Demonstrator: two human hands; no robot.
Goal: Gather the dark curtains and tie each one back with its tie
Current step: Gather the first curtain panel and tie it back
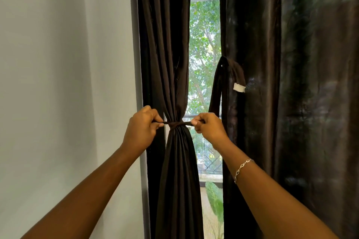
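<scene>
**Two curtains, one cinched at the waist**

The right curtain (301, 83) fills the right side of the view, hanging loose and ungathered, dark with a faint sheen. A pale wall (58, 64) takes up the left side and ends just beside the left curtain (165, 44). That left curtain is bunched into a narrow waist at mid-height, and its folds fan out above and below the pinch. Between the two curtains a strip of window (205, 87) shows green trees outside (a leafy plant (214, 198) stands low in the gap). A second tie (217, 87) hangs draped on the inner edge of the right curtain, its long end reaching down to just above the right hand (210, 128).

Both arms reach forward. The left hand (141, 130) has its fingers curled and pinches one end of the tie (175, 123) on the wall side of the waist; the right hand grips the other end the same way on the window side. The tie wraps the gathered cloth and runs taut and level between the two fists. A silver chain bracelet (241, 169) sits on the right wrist, and a small white tag (239, 87) marks the short end of the second tie
</scene>
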